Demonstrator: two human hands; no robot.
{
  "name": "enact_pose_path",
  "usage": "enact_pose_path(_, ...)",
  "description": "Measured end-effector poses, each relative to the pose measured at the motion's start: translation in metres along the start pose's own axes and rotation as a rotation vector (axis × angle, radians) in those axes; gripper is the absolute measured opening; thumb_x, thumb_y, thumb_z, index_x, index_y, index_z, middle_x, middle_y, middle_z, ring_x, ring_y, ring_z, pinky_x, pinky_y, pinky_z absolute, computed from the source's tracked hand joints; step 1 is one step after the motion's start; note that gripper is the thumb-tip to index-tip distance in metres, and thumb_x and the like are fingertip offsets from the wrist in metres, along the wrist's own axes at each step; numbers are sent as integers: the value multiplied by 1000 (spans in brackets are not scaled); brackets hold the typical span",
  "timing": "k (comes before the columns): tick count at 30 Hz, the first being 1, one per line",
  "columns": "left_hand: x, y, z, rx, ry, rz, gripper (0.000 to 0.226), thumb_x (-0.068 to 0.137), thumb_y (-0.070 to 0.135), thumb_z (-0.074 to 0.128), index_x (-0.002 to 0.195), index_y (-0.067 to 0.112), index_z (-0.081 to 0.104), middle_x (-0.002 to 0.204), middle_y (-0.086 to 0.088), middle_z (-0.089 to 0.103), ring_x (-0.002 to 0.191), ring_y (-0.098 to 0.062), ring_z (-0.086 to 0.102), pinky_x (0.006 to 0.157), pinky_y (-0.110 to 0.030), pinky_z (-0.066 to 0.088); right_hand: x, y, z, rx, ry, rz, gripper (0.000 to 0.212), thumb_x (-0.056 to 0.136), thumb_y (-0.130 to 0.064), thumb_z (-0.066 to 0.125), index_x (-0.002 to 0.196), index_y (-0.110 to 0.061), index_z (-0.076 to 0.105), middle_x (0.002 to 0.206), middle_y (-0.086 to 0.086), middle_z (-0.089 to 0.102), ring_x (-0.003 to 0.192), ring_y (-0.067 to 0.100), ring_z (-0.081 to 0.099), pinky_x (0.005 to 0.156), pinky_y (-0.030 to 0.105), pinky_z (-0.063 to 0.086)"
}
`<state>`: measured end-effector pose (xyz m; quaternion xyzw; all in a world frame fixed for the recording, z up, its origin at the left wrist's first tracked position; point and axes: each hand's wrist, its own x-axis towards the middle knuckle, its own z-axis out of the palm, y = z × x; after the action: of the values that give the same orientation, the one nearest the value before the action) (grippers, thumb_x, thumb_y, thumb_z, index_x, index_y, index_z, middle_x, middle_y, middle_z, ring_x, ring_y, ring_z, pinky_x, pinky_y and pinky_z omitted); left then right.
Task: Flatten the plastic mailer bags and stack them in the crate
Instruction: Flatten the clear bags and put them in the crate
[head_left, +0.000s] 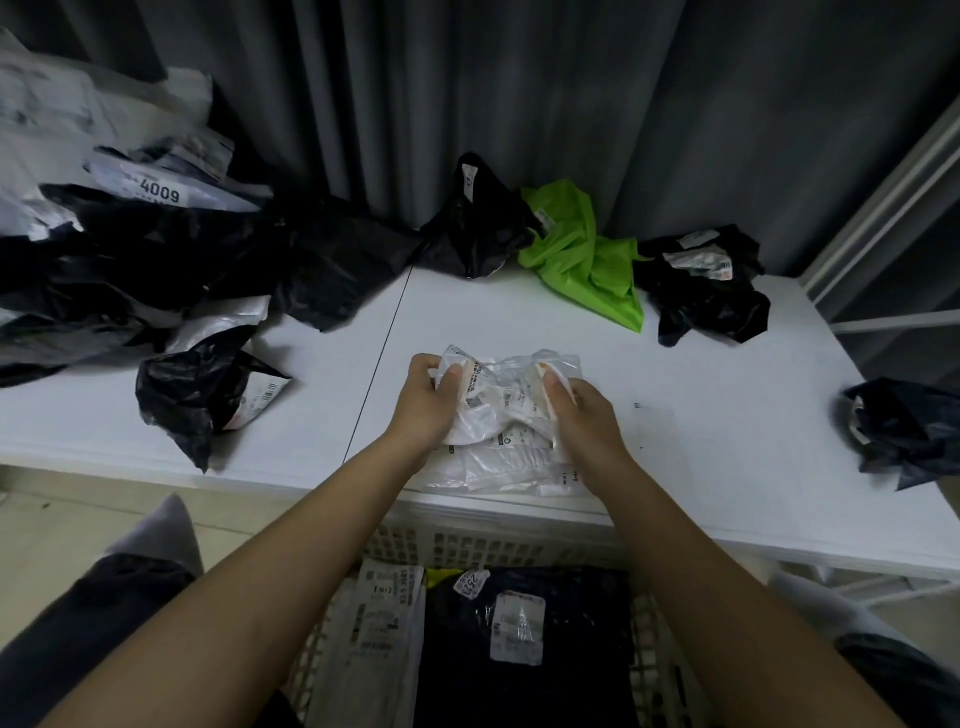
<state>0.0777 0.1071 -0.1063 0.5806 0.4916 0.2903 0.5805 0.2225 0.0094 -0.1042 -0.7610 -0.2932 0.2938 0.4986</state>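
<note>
White table (675, 364) spans the view, its near edge sitting over a cream lattice crate (655, 649) below, between the person's forearms. Crate already holds flattened bags: a black mailer (571, 691) on the right and a white mailer (374, 639) on the left, both lying flat. Unsorted pile of black and white mailers (130, 249) heaps at far left; a crumpled green mailer (587, 254) lies at the far edge, well apart from the hands. Working item: a clear crumpled mailer bag (506, 415) at the near middle of the table, just beyond the crate. Its long axis appears to run left-right, between the two hands (the lower part already lies flatter on the table). Left hand (426, 400) pinches the bag's left end, thumb on top, fingers curled under; right hand (582, 415) pinches the right end likewise. Both hands equally near. Judgement: the next move likely pulls outward along that axis to stretch it flat, then draws it toward the crate.
</note>
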Motion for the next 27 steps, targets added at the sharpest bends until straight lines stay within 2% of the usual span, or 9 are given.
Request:
enact_pose_path(3,-1,0,0,12,8,33,15,100,31,44,107,18,42,94,-8,58,77,-21,59,66,-31,47,3,3,0,-17,75,-38,27,96,-34,53,84,-10,59,73,-4,51,68,8,48,63,22,38)
enact_pose_path(6,0,-3,-2,105,28,25,20,100,31,42,112,15,43,86,-8,56,70,-21,54,63,-30,43,6,9,0,-68,136,-87,32,96,-29,54,68,-15,47,65,-2,43,62,10,42,60,25,34)
enact_pose_path(8,-1,-3,-2,245,85,21,29,100,33,40,121,14,44,96,-11,55,86,-29,53,75,-34,43,7,14,0,-134,129,-85,32,97,-30,51,71,-12,45,67,0,43,62,11,42,59,20,33)
enact_pose_path(9,-2,-2,-2,348,139,46,34,100,34,40,127,14,44,111,-13,52,103,-31,49,87,-37,40,7,16,0,-164,119,-78,32,97,-31,50,74,-10,45,68,2,43,62,12,42,58,20,33)
enact_pose_path(11,-9,2,1,529,205,196,42,101,38,37,137,17,42,136,-11,38,126,-29,33,103,-38,28,8,20,-1,-202,103,-60,34,98,-34,48,77,-7,46,70,5,45,65,16,44,58,27,33)
enact_pose_path(13,-18,7,8,626,135,433,48,100,44,29,140,22,42,142,-5,36,132,-23,28,108,-37,21,9,22,-2,-215,89,-51,36,98,-35,48,82,-3,50,73,8,48,70,21,48,60,31,32)
enact_pose_path(17,-18,0,26,1012,-37,762,58,96,47,18,135,19,52,142,-6,48,135,-25,38,112,-47,21,8,23,0,-261,66,-64,29,99,-35,45,88,-9,52,80,2,53,79,20,51,69,29,33)
enact_pose_path(22,-8,-12,29,1129,-124,599,75,89,55,-1,148,22,32,153,-3,34,143,-24,24,116,-43,14,12,25,-1,-276,67,-33,32,100,-33,43,106,-4,56,101,12,60,93,26,56,79,31,40)
enact_pose_path(27,-7,-21,31,1078,-179,467,53,103,42,19,153,25,14,160,-3,14,148,-22,5,119,-41,3,13,25,-1,-265,72,-22,34,100,-35,42,110,-5,56,103,11,61,93,25,57,78,30,40)
